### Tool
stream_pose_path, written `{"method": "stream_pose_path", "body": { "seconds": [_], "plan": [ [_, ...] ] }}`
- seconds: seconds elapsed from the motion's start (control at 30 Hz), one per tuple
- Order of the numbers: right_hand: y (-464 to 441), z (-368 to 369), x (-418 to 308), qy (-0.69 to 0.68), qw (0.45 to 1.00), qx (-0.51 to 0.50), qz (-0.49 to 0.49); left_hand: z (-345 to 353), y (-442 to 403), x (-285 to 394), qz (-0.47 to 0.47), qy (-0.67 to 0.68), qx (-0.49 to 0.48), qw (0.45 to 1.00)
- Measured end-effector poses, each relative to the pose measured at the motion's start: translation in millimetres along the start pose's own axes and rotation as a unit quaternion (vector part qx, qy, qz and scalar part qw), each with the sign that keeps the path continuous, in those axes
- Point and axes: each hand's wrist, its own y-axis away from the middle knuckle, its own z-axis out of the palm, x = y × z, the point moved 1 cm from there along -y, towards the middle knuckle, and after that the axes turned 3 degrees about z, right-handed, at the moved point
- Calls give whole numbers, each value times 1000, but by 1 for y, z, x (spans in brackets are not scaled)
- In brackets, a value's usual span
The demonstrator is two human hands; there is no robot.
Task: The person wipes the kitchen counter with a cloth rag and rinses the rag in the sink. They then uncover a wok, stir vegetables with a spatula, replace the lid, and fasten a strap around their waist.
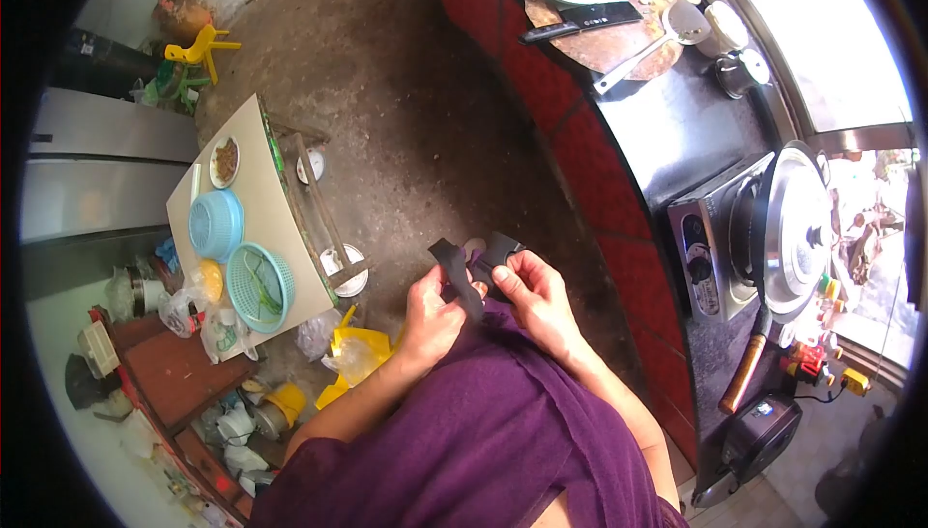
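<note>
In the head view, my left hand is closed on a black fabric strap, whose end folds over above the fingers. My right hand pinches another dark piece of the strap between thumb and fingers. Both hands are close together in front of my waist, just past the purple garment. Whether the two dark pieces are joined cannot be made out, as the fingers hide the part between them.
On the right, the dark counter carries a cutting board with a cleaver and spatula, plus a lidded wok on a stove. To the left, a low table bears blue baskets.
</note>
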Motion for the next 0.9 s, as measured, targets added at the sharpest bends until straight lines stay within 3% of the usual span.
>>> {"method": "stream_pose_path", "body": {
  "seconds": [0.07, 0.17, 0.3, 0.4, 0.57, 0.67, 0.7, 0.8, 0.9],
  "plan": [
    [2, 2, -6, 134, 987, 16, -90, -1, 0, 2, -29, 55, 0, 998],
    [-1, 4, -2, 114, 992, -14, -53, -20, -1, 31, -207, 155, -38, 965],
    [-7, 7, 13, 16, 999, -29, 20, -16, -1, 17, -48, 37, -7, 998],
    [-6, 9, 7, -21, 997, -40, 62, -12, 3, 16, -36, 36, 17, 999],
    [-7, 15, 12, -8, 999, -33, -1, -14, 9, 6, 21, -156, 3, 988],
    [-4, 15, -1, 113, 993, -21, -41, -21, 5, 3, -67, 36, -28, 997],
    [-2, 15, -5, 164, 985, -18, -47, -21, 7, 33, -158, 77, -47, 983],
    [-4, 17, -1, 200, 977, -27, -63, -53, 3, 24, -336, 274, -158, 887],
    [-5, 16, -5, 63, 996, -33, 49, -45, 6, 33, -275, 145, -109, 944]
  ]
}}
